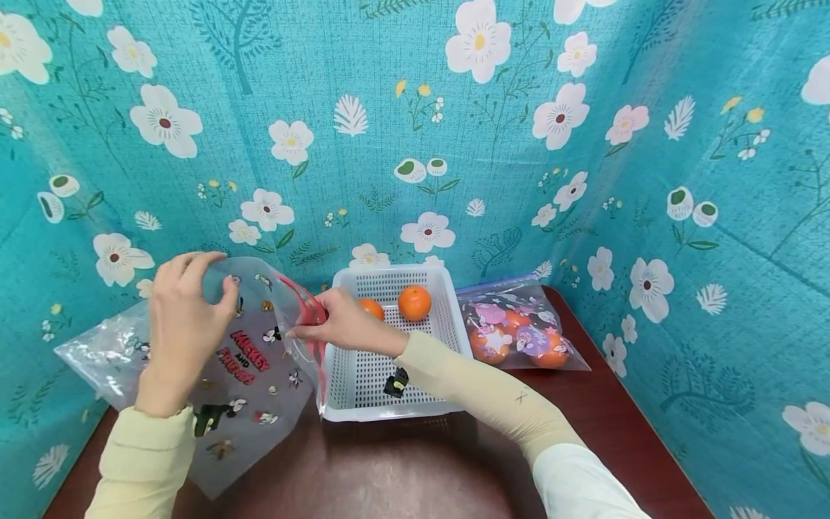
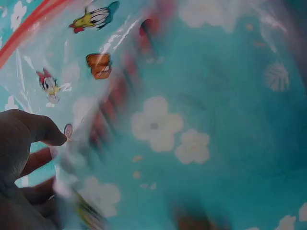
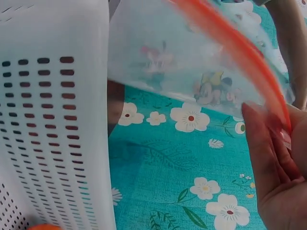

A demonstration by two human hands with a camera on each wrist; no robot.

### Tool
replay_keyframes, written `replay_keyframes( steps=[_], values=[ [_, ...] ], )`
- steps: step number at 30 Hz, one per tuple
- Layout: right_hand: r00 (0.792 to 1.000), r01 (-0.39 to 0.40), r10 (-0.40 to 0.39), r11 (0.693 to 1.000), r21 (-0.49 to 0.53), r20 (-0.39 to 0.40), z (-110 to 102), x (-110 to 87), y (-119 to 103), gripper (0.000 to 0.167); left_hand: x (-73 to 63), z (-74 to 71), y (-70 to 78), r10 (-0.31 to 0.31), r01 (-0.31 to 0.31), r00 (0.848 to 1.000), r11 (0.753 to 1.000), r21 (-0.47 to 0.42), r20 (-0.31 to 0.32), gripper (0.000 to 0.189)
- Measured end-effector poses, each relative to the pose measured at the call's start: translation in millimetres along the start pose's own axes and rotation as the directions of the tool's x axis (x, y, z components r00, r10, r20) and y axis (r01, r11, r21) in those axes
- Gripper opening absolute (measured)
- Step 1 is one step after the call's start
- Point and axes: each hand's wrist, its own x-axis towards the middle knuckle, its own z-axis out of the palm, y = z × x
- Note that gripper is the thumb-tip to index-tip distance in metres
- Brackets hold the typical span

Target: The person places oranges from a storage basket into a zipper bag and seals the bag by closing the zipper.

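Note:
A clear plastic zip bag (image 1: 259, 404) with a red zip edge and printed cartoon figures hangs spread out at the left. My right hand (image 1: 340, 321) pinches its red edge over the left side of the white basket (image 1: 395, 413); the right wrist view shows the red strip (image 3: 240, 48) running into those fingers. My left hand (image 1: 184, 317) is at the bag's upper left, fingers curved, with thumb and fingertips apart. In the left wrist view its thumb (image 2: 50, 134) lies close to the film, partly blurred. Two oranges (image 1: 414, 303) sit in the basket, one partly behind my right hand.
A second zip bag (image 1: 519, 324) with a purple zip and several oranges lies right of the basket. The dark red-brown table (image 1: 389, 468) shows in front. Floral turquoise cloth (image 1: 389, 144) hangs behind and at both sides.

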Motion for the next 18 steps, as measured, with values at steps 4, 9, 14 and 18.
replay_keyframes(
  steps=[4,9,14,18],
  values=[
    [0.998,-0.037,0.038,0.999,0.012,-0.04,2,-1.4,-7,0.025,-7.7,5.2,4.6,0.004,-0.003,1.0,0.999,0.033,-0.021,0.036],
    [0.997,-0.043,0.045,0.998,0.034,-0.055,3,-1.4,-9,0.027,-24.2,13.9,22.9,0.009,-0.007,0.997,1.0,0.03,-0.079,0.041],
    [0.998,-0.028,0.028,1.0,-0.007,-0.06,4,2.2,-7,0.024,-38.8,26.4,41.9,-0.122,0.123,0.992,0.991,-0.06,0.014,0.046],
    [0.999,-0.002,0.002,1.0,-0.02,-0.038,5,4.7,-8,0.018,-47.6,32.7,48.1,-0.271,0.289,0.949,0.952,-0.1,0.162,0.052]
  ],
)
